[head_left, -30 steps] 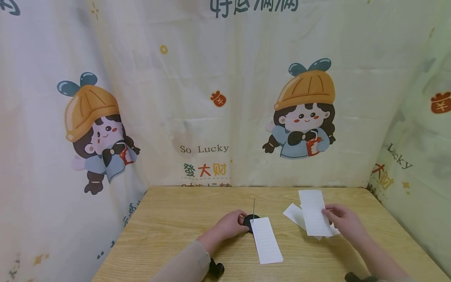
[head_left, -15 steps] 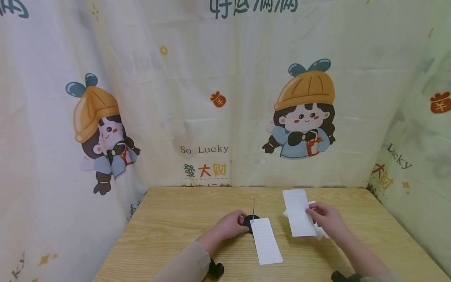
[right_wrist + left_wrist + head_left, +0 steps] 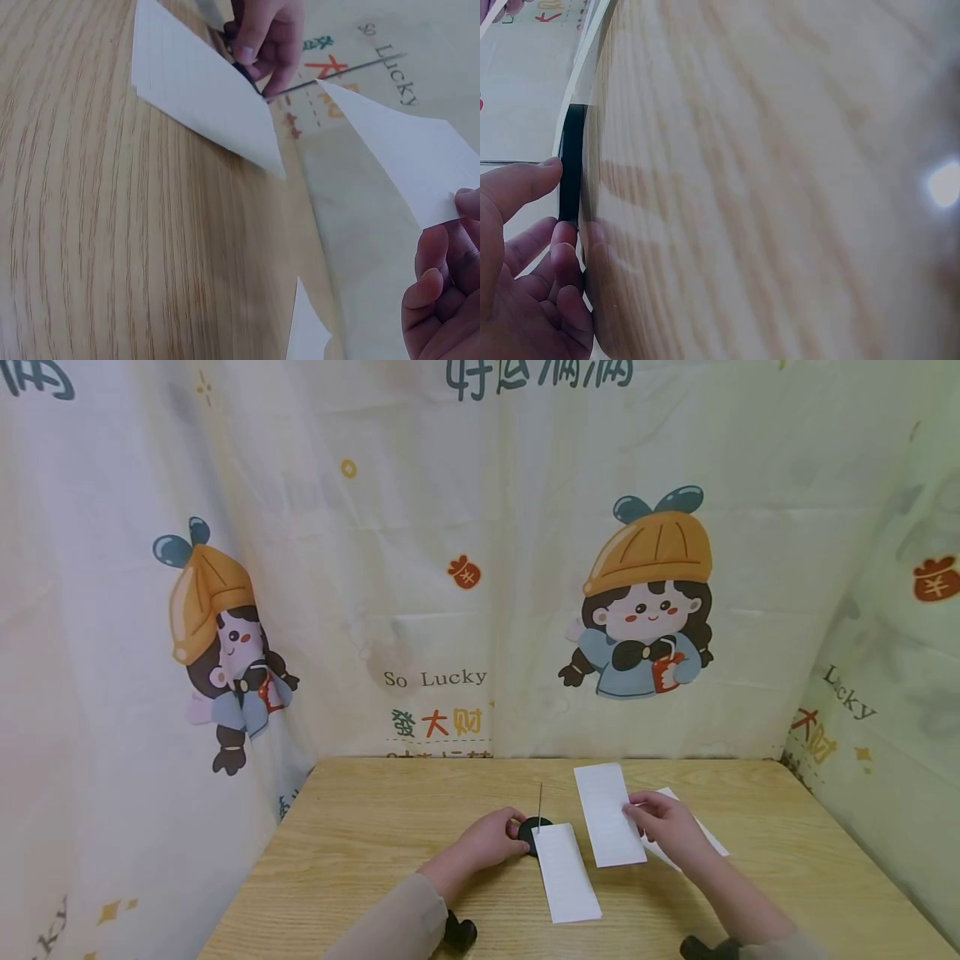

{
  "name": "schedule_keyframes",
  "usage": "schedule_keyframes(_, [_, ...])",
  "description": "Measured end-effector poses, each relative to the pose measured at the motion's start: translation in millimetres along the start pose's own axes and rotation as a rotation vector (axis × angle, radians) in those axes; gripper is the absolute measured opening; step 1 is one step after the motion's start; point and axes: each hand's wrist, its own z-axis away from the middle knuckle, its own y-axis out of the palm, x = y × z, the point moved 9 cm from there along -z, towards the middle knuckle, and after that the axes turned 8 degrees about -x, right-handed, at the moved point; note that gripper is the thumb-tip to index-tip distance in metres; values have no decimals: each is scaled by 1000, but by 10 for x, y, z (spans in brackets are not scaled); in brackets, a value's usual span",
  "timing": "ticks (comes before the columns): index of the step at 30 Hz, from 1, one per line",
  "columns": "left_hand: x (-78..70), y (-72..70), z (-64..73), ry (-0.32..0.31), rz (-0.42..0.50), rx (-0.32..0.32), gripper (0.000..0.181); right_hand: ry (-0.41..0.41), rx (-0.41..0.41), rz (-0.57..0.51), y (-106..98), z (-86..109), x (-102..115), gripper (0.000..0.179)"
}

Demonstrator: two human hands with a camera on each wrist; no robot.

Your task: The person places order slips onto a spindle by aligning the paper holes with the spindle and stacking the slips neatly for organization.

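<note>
A bill spike with a round black base [image 3: 527,835] and a thin upright metal rod [image 3: 540,800] stands on the table. My left hand [image 3: 487,837] holds the base's left edge, with thumb above and fingers below in the left wrist view, where the base [image 3: 571,161] shows edge-on. White lined paper slips [image 3: 567,875] lie over the base at the foot of the rod and stretch toward me. To the right of the rod, my right hand [image 3: 667,828] pinches another white slip [image 3: 609,814] by its right edge, raised off the table.
More loose white slips [image 3: 716,837] lie behind and right of my right hand, partly hidden by it. The wooden table [image 3: 375,802] meets a printed curtain [image 3: 525,527] at its back edge. A black wrist device [image 3: 459,932] sits near my left sleeve.
My right hand has carried the pinched slip leftward, away from the loose slips and nearer the rod. My left hand and the spike have stayed in place.
</note>
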Motion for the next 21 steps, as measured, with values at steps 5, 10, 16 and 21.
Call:
schedule_keyframes(5, [-6, -3, 5, -1, 7, 0, 38, -1, 14, -15, 91, -1, 41, 27])
schedule_keyframes(10, [10, 5, -12, 0, 12, -1, 39, 7, 21, -23, 163, 6, 79, 26])
schedule_keyframes(16, [58, 14, -39, -9, 42, -9, 39, 21, 18, -31, 223, 13, 130, 24])
schedule_keyframes(21, [132, 9, -82, -6, 60, -21, 41, 31, 20, -38, 263, 4, 147, 24])
